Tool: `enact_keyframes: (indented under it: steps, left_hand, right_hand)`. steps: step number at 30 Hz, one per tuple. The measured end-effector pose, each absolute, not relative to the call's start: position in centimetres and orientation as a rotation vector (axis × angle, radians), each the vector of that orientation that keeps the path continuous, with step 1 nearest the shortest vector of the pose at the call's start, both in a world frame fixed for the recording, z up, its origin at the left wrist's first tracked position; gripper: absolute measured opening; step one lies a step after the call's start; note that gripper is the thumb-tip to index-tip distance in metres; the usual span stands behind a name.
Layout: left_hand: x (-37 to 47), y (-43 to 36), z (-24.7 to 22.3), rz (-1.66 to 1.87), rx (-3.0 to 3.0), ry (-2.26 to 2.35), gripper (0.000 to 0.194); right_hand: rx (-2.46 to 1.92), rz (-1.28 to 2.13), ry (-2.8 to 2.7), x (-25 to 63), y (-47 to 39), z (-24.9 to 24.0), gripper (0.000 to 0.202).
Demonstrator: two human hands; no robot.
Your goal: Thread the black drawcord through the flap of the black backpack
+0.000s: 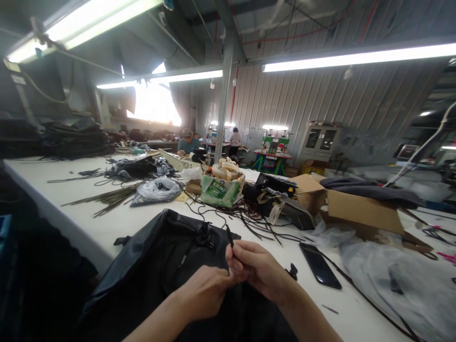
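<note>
A black bag with straps and buckles lies on the white table in front of me. Above it, my right hand pinches a thin black strip, its end pointing up past the thumb. My left hand is closed and meets the right hand's fingers just below the strip. What the left fingers grip is hidden behind the hand. A black buckle shows at the bag's right edge, close to my right wrist.
Right of my hands lie a phone, clear plastic bags and an open cardboard box. Black cords spread before a green box with tape rolls. A person sits farther back.
</note>
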State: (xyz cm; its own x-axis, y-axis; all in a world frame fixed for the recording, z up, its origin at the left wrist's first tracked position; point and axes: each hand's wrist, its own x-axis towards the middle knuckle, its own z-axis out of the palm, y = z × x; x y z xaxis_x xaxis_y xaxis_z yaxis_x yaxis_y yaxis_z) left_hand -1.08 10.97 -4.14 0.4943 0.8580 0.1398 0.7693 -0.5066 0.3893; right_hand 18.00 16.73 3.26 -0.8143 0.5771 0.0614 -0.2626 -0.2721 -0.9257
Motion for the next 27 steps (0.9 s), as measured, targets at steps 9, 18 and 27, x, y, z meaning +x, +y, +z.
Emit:
enact_keyframes:
  steps: [9,18,27]
  left_hand:
    - [-0.6,10.9,-3.5,0.156,2.330,1.427,0.039]
    - [-3.5,11.5,-4.2,0.871,1.917,1.520,0.055]
    - [-0.6,11.8,-5.9,0.249,2.234,1.626,0.074]
  right_hand:
    - [-0.434,2.082,-1.408,18.4,17.3,4.2,0.033]
    - [-0.708,1.946,-1.391,18.5,19.6,0.3,0.044]
    - [-0.742,1.914,-1.518,17.6,19.8,1.7,0.049]
